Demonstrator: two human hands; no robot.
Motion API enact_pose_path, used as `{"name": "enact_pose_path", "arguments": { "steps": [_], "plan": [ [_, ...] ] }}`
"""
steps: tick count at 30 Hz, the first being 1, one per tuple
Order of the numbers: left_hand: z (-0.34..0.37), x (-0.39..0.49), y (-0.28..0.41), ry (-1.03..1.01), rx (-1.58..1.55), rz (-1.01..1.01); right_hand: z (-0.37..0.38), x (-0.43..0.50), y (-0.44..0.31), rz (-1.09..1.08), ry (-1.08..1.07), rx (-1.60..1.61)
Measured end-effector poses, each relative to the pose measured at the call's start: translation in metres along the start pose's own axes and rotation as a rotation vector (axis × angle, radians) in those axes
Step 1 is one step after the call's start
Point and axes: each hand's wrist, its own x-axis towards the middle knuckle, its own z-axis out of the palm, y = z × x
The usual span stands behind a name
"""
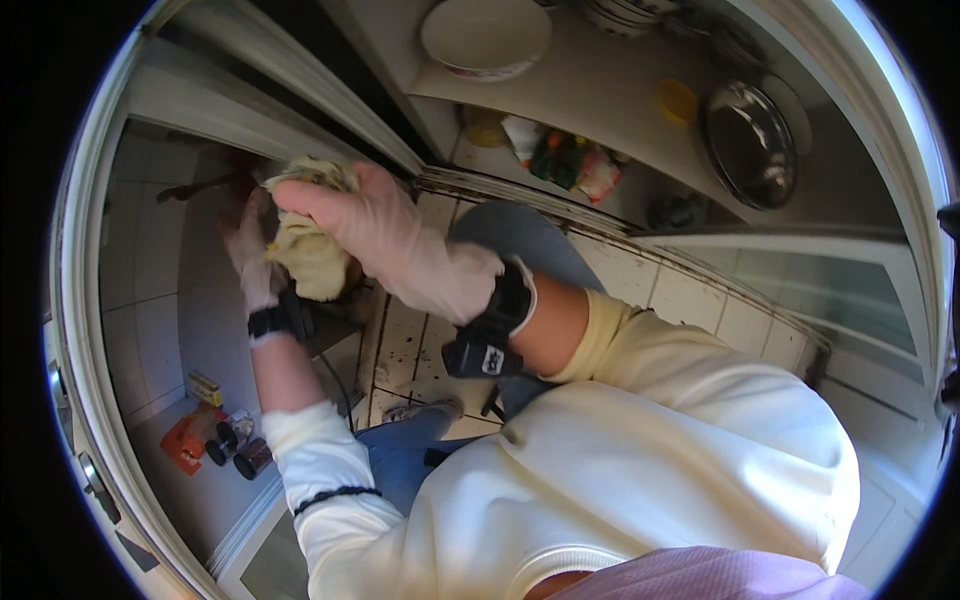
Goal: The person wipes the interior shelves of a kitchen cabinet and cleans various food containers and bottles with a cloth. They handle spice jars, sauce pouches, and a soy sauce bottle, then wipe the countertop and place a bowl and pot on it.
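My right hand, in a thin translucent glove, is closed around a crumpled pale yellow cloth. Part of the cloth bunches above the thumb and the rest hangs below it. My left hand, also gloved, reaches into the left cupboard just beyond the cloth. Its fingers are blurred and partly covered, so I cannot tell whether they grip anything. A dark red object, too blurred to name, lies close to those fingertips. Both wrists carry black straps.
Dark-lidded jars, an orange packet and a small yellow box sit on the left cupboard's base. A white bowl and a stainless steel basin rest on the right shelf, above colourful packets. The tiled floor is specked with dirt.
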Motion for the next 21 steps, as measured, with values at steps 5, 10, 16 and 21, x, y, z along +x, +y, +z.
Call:
{"name": "enact_pose_path", "arguments": {
  "steps": [5,10,16,21],
  "plan": [
    [-0.049,-0.157,-0.002,-0.094,0.216,0.123,-0.106,0.003,-0.034,-0.229,-0.22,-0.323],
    [-0.091,-0.265,-0.011,-0.134,-0.101,-0.216,-0.297,0.008,0.001,-0.027,0.442,-0.976],
    [-0.099,-0.278,-0.04,-0.133,-0.241,-0.442,-0.437,0.025,0.076,0.243,0.853,-1.604],
    [-0.101,-0.271,-0.056,-0.141,-0.222,-0.513,-0.466,0.042,0.085,0.51,0.794,-1.34]
  ]
}}
